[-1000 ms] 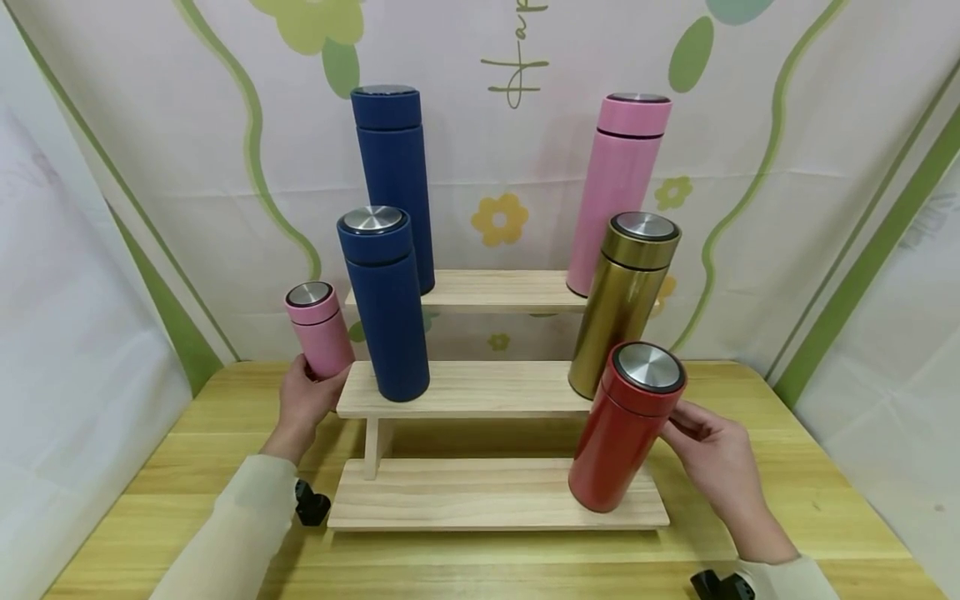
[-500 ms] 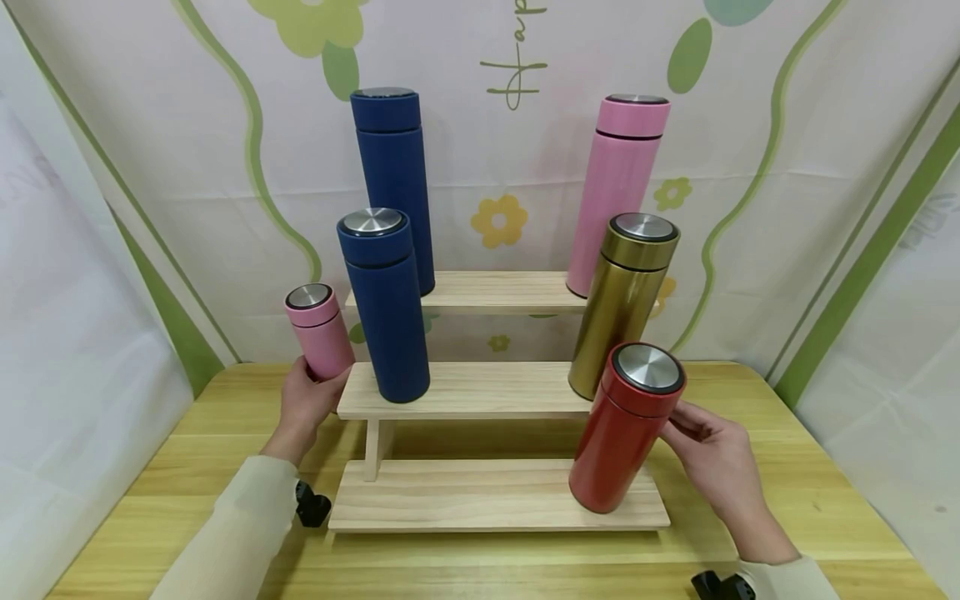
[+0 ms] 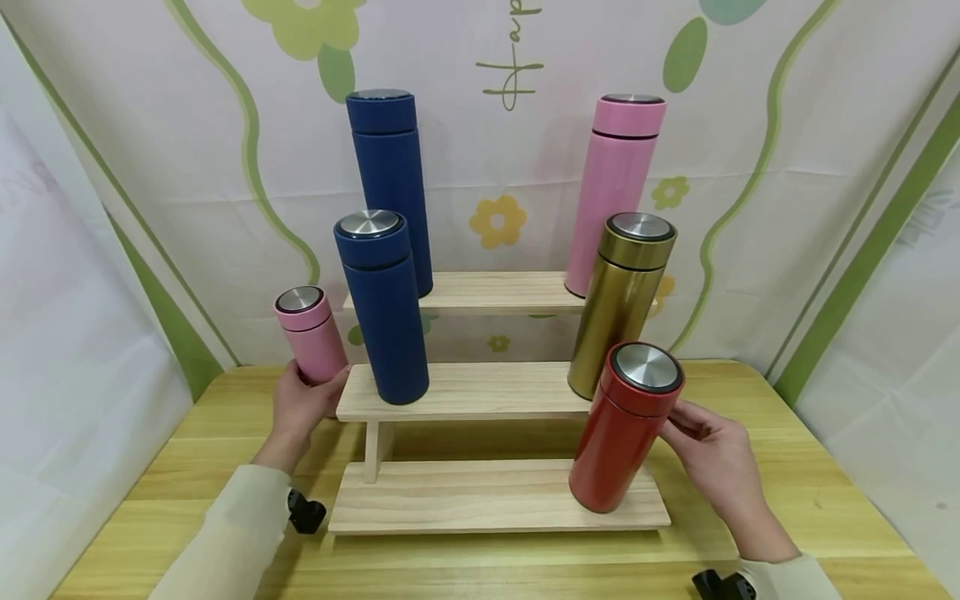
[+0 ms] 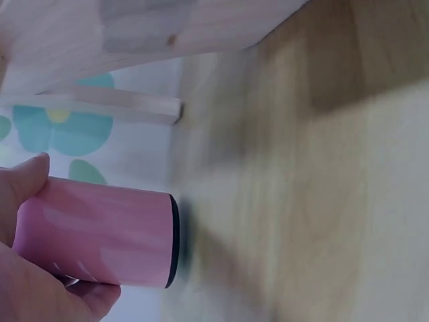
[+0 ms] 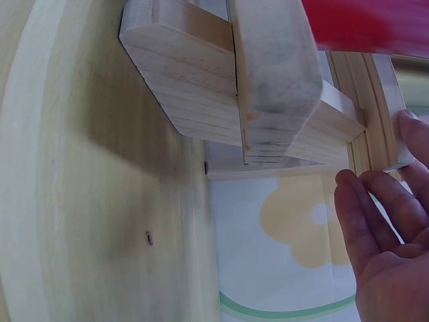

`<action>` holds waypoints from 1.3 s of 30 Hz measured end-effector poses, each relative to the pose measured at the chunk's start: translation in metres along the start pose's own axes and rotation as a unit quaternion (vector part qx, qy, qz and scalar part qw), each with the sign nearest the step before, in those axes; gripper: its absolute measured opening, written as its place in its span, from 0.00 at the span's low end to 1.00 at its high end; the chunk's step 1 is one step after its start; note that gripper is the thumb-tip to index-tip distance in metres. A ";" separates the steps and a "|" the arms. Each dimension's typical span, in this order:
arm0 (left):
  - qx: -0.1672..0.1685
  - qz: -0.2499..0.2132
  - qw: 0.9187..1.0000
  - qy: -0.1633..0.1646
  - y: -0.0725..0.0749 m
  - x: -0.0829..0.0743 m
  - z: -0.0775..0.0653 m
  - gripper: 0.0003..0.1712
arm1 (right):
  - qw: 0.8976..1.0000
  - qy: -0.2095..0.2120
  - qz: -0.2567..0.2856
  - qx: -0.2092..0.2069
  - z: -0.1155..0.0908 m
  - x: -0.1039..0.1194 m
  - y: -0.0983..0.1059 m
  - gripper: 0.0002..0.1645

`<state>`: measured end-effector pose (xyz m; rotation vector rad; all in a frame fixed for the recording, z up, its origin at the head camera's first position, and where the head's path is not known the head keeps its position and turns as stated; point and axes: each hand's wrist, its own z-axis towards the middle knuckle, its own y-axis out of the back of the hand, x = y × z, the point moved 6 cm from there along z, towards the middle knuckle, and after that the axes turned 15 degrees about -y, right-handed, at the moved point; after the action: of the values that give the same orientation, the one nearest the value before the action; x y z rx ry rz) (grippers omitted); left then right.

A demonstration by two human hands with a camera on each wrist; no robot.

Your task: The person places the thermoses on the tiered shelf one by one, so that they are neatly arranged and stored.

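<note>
My left hand [image 3: 300, 404] grips a pink thermos bottle [image 3: 315, 346] with a brushed steel lid top, left of the wooden tiered stand [image 3: 480, 389]. In the left wrist view its black-rimmed base faces the blurred tabletop, thumb on one side and fingers on the other. My right hand [image 3: 716, 458] is at the stand's right end, its fingertips partly hidden behind a red thermos bottle [image 3: 626, 429]. In the right wrist view, the thumb [image 5: 414, 134] and fingers pinch the end of the stand's middle board [image 5: 379, 127].
Two blue thermos bottles, one in front [image 3: 386, 317] and one behind [image 3: 390, 167], stand at the left on the middle and top tiers. A gold bottle [image 3: 622, 304] and a tall pink bottle [image 3: 618, 192] stand at the right. A patterned cloth [image 3: 498, 150] hangs behind the wooden table [image 3: 487, 575].
My left hand has shifted slightly left with the pink thermos bottle, away from the stand. My right hand stays where it was.
</note>
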<state>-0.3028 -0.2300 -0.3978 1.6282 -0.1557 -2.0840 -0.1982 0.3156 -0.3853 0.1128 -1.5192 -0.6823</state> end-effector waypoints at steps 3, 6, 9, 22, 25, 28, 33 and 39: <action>0.000 0.002 1.000 -0.004 0.005 -0.004 -0.001 0.46 | 1.000 0.001 0.001 0.000 0.000 0.000 0.000 0.23; -0.005 -0.005 1.000 -0.006 0.010 -0.010 -0.001 0.48 | 1.000 0.001 0.001 0.001 0.000 0.000 0.000 0.23; -0.015 -0.009 1.000 -0.005 0.017 -0.018 -0.002 0.48 | 1.000 0.002 0.002 0.002 0.000 0.000 -0.001 0.23; -0.018 -0.001 1.000 -0.008 0.023 -0.037 -0.016 0.46 | 1.000 0.005 -0.001 -0.003 0.000 -0.001 0.000 0.23; -0.011 0.002 1.000 -0.009 0.023 -0.040 -0.021 0.46 | 1.000 0.004 -0.001 -0.002 0.000 -0.001 0.000 0.23; -0.005 0.016 1.000 -0.015 0.024 -0.043 -0.025 0.47 | 1.000 0.005 -0.002 -0.003 0.001 -0.001 0.001 0.22; 0.003 0.035 0.999 -0.026 0.026 -0.047 -0.032 0.47 | 1.000 0.008 0.001 -0.005 0.001 -0.001 0.001 0.22; 0.012 0.036 0.999 -0.029 0.030 -0.051 -0.042 0.47 | 1.000 0.008 0.008 -0.001 0.001 -0.001 -0.001 0.22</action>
<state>-0.2459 -0.2251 -0.3539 1.5535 -0.2561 -2.0840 -0.1997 0.3160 -0.3861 0.1043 -1.5015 -0.6692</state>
